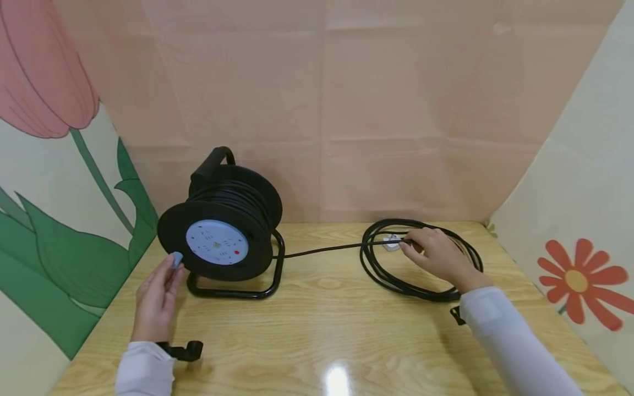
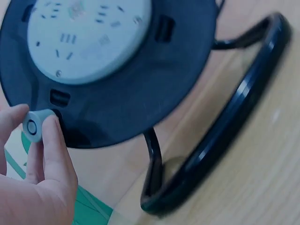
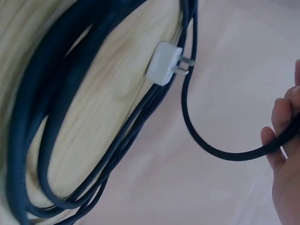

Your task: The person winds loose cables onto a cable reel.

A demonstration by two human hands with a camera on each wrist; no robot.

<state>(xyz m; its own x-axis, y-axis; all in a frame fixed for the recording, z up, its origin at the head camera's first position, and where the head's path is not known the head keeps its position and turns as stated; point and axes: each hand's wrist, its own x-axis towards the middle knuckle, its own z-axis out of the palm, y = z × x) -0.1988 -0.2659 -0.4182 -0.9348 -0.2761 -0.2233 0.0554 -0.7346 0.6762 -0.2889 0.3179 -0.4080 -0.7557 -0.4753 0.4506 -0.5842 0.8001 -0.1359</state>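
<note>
**Black cable half off the reel, both your hands on it**

Black cable reel [image 1: 225,228] stands upright on its tubular stand [image 1: 257,291] on the wooden table [image 1: 327,324], left of centre, with its carry handle [image 1: 214,159] up top. The pale blue socket face [image 1: 217,242] points toward you; it has a red dot on its right side.

Your left hand [image 1: 158,297] sits at the reel's lower left edge. The left wrist view shows your thumb and a finger pinching the small grey-blue crank knob [image 2: 33,125] on the reel's front flange, fingers curled round it.

A single run of black cable [image 1: 322,250] leaves the reel's right side and lies straight across the table to a loose coil [image 1: 391,275] right of centre. The coil lies flat on the table, several loops stacked. The white plug [image 3: 164,63] lies inside the coil near its far edge, with metal prongs showing in the right wrist view.

Your right hand [image 1: 438,256] rests over the coil, just beside the plug. The right wrist view shows your fingers [image 3: 276,140] curled round one strand of the cable, holding it; the plug itself is free, not in your hand.

Pink paper backdrop [image 1: 346,110] behind, tulip panel [image 1: 59,192] to the left, red flower panel [image 1: 579,280] to the right. White sleeves on both arms, a black wrist-camera mount [image 1: 185,350] on the left one.
</note>
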